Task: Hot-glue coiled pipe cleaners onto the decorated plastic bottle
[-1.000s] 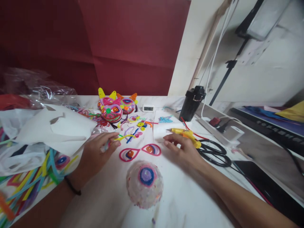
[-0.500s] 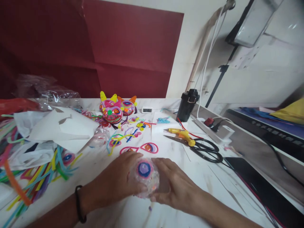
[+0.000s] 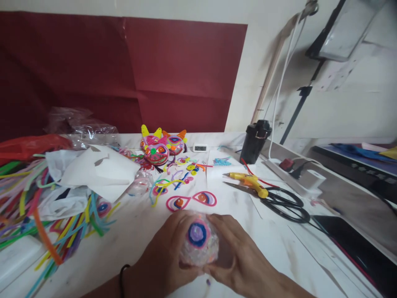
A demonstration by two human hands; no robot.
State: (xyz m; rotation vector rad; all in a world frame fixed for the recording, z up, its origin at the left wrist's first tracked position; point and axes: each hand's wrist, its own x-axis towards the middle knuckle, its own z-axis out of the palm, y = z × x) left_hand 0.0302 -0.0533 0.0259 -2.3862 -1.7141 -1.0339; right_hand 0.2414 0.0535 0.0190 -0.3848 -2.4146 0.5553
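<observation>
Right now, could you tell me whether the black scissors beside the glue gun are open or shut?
Open. The black scissors lie flat on the table with the blades visibly parted under the yellow glue gun.

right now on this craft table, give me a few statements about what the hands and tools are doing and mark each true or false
1. Both the left hand and the right hand cup the clear ball with the purple spiral. True.
2. The yellow glue gun is in the right hand. False: it lies on the table, beside the black scissors.
3. Two pink teardrop eye shapes lie on the table just beyond the ball. True.
4. The black bottle lies on its side. False: it stands upright near the wall.
5. Loose pipe cleaners are piled at the person's right. False: they are at the left.
</observation>
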